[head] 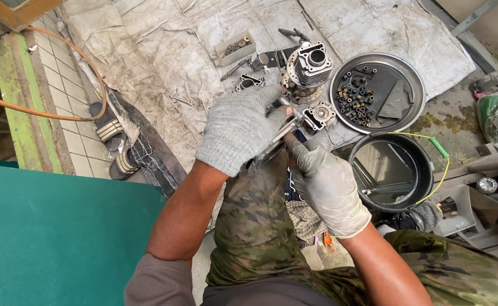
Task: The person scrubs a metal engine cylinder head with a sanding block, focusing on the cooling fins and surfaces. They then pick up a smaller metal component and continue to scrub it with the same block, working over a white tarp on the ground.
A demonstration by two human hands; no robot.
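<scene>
Gripping metal engine part (pixel 280 133) over my knee | left hand (pixel 240 129) clamped on it | right hand (pixel 325 181) pinched at its edge | I judge steady support, short strokes best.

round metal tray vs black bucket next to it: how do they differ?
The round metal tray is shallow and silver; the black bucket is deep and dark. The tray holds many small fasteners and a flat grey piece; the bucket holds what looks like liquid. The tray lies on the cloth, the bucket on bare floor nearer the person. Both are round and open-topped.
</scene>
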